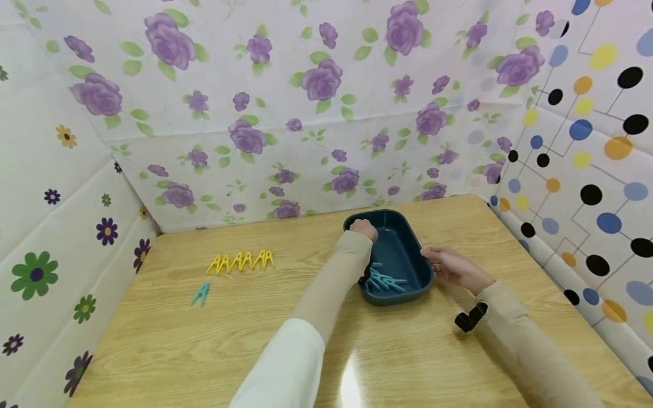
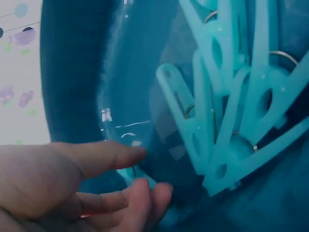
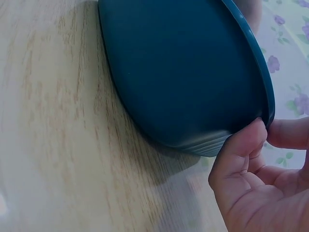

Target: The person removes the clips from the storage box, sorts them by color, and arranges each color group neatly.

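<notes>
Table: pale wood-grain tabletop (image 1: 285, 345), walled by floral sheets.
Basin: dark blue oval plastic basin (image 1: 408, 272), right of centre on the tabletop.
Right hand (image 1: 451, 267): thumb and fingers pinch the basin's right rim.
Left hand (image 1: 363, 228): inside the basin at its far end, fingers loosely curled; whether they pinch anything, I cannot tell.
Teal pegs: heap of teal plastic clothes pegs (image 1: 384, 280) at the basin's near end.
Yellow pegs: row of yellow plastic clothes pegs (image 1: 241, 261), well left.
Stray: single teal peg (image 1: 200, 294) nearby.
Risk: tilting the pinched rim could spill the heap.

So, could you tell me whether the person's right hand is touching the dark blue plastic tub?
Touching. The right wrist view shows the right hand pinching the rim of the dark blue plastic tub, thumb against its outer wall.
</notes>
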Motion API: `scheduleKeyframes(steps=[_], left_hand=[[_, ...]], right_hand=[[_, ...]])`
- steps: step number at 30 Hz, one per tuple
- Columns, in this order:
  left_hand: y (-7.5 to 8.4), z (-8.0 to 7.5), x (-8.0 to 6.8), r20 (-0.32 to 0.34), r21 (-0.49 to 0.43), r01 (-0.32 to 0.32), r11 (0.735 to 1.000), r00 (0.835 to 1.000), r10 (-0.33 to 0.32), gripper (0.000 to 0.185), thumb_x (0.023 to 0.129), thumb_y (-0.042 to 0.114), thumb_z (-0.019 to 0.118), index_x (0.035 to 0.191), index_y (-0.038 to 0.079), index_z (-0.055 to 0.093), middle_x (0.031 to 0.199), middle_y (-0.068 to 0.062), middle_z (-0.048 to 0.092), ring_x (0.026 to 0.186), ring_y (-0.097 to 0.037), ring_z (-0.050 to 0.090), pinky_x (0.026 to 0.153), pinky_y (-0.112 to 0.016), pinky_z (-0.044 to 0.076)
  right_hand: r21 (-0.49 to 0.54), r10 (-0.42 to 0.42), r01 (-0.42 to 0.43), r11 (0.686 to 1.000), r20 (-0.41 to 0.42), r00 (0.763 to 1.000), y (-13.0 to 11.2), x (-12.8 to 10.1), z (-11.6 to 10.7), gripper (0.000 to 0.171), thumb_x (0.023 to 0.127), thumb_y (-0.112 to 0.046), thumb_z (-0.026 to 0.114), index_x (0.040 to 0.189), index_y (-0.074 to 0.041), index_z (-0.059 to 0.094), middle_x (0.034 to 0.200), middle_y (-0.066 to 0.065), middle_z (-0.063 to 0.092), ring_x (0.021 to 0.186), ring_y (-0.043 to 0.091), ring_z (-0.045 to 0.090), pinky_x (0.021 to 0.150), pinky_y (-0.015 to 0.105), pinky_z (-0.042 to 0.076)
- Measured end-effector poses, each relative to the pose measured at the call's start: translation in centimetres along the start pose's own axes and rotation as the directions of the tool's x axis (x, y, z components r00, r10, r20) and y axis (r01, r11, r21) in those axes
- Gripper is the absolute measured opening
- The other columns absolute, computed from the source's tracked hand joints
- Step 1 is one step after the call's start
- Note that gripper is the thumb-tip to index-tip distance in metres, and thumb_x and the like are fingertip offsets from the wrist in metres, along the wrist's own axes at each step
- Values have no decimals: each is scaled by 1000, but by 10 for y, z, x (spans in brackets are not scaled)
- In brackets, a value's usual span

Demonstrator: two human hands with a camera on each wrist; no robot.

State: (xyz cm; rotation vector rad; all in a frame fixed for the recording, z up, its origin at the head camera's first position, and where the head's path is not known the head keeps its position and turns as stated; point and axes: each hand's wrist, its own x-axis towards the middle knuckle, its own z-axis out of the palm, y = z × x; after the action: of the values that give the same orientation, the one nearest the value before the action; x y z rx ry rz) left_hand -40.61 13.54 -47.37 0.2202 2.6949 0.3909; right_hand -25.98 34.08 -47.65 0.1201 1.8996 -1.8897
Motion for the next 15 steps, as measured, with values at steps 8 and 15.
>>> scheduleKeyframes(steps=[8, 15], left_hand=[[-1, -53, -104, 6, -358, -105, 928, 993, 115, 20, 91, 22, 66, 79, 7, 61, 70, -5, 57, 65, -19, 65, 67, -29, 51], [-46, -67, -139, -26, -638, -169, 751, 980, 198, 30, 93, 27, 63, 68, 12, 57, 80, -1, 61, 79, -18, 68, 89, -36, 54]], right_hand=[[-73, -39, 37, 997, -28, 999, 2, -4, 16, 24, 103, -28, 46, 111, -6, 47, 81, -6, 53, 66, 4, 52, 66, 22, 47], [-207, -92, 73, 976, -84, 992, 2, -7, 20, 31, 103, -31, 43, 117, -3, 42, 77, -7, 44, 63, 5, 46, 66, 26, 47]])
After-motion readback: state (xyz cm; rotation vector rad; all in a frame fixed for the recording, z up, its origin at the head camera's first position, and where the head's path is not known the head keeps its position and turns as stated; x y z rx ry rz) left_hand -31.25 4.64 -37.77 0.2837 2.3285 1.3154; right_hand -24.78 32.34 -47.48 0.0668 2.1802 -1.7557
